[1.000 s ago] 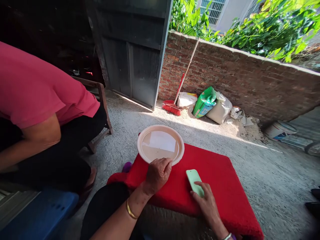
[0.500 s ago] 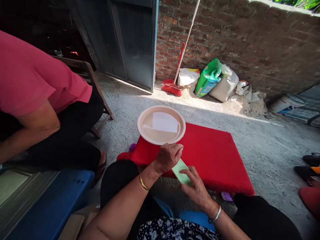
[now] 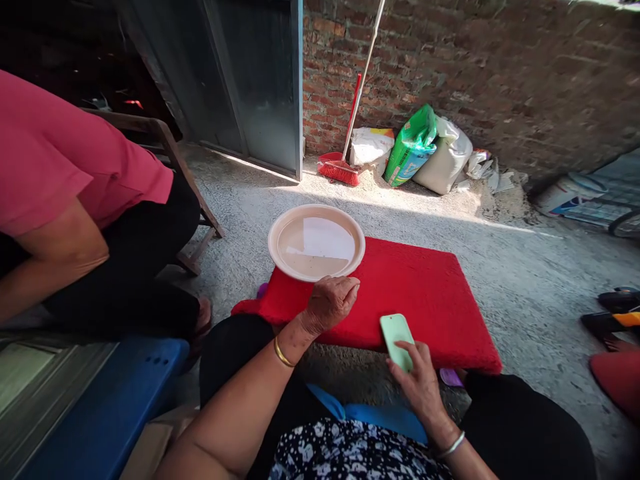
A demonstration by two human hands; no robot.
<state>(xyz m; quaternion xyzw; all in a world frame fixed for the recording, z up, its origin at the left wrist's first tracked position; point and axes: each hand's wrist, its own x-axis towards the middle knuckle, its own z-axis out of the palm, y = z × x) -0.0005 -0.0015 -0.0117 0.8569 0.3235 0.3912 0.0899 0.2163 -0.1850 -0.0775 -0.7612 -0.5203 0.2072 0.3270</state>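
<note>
My left hand (image 3: 332, 303) is closed in a fist just in front of the near rim of a beige plastic basin (image 3: 274, 248). Whatever its fingers hold, if anything, is hidden. Clear-looking water with a bright reflection lies in the basin, which stands on a red cloth cover (image 3: 425, 287). In my right hand (image 3: 416, 377) is a thin, light-green rectangular piece (image 3: 398, 331) with rounded corners and a small hole at its far end. The thumb and fingers pinch its near end, and it sits over the front edge of the red cover.
At left, a person in a pink shirt (image 3: 105, 160) sits by a wooden chair (image 3: 167, 143), near a blue plastic surface (image 3: 125, 393). A red broom (image 3: 340, 172) and several sacks (image 3: 410, 147) stand along the brick wall. Someone's foot (image 3: 620, 387) shows at far right.
My right hand has moved right with the light-green piece, away from my left hand, and the piece now shows more fully. My left hand stays closed near the basin. The view has shifted slightly.
</note>
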